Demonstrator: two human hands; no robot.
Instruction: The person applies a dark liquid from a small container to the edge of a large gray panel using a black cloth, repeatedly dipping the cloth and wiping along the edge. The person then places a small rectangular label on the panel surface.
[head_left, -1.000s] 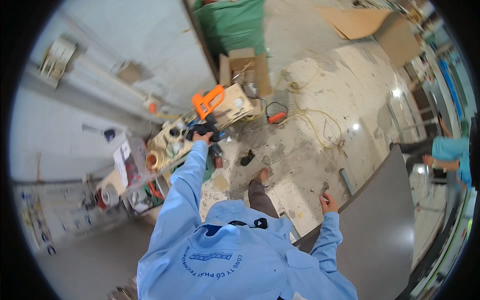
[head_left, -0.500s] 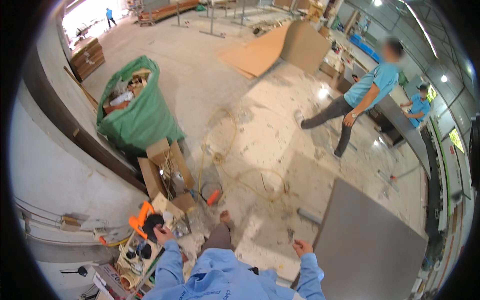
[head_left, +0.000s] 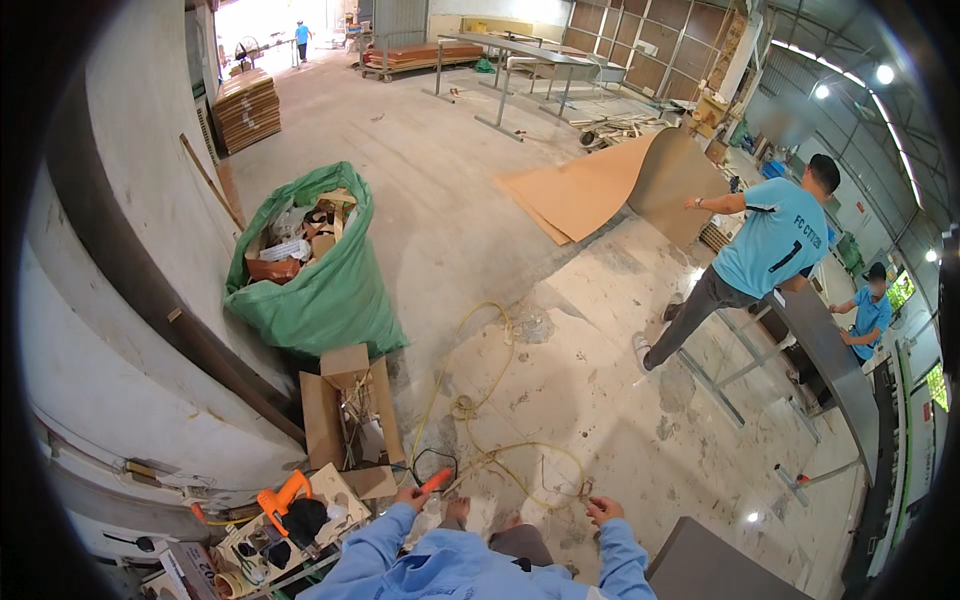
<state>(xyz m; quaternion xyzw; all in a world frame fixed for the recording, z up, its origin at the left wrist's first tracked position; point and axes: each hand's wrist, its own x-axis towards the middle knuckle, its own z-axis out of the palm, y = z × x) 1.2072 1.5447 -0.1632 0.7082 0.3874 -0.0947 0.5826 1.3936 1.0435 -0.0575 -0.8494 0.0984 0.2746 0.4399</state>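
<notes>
Likely pause: bare left hand (head_left: 410,497) appears by slim red-orange object (head_left: 438,480), right hand (head_left: 604,510) half-curled, can't tell if either grips anything, taking orange-and-black tool (head_left: 283,498) needs leftward reach

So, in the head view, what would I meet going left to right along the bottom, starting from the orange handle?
Orange handle → left hand → bare left foot → right hand → grey-brown panel.
</notes>
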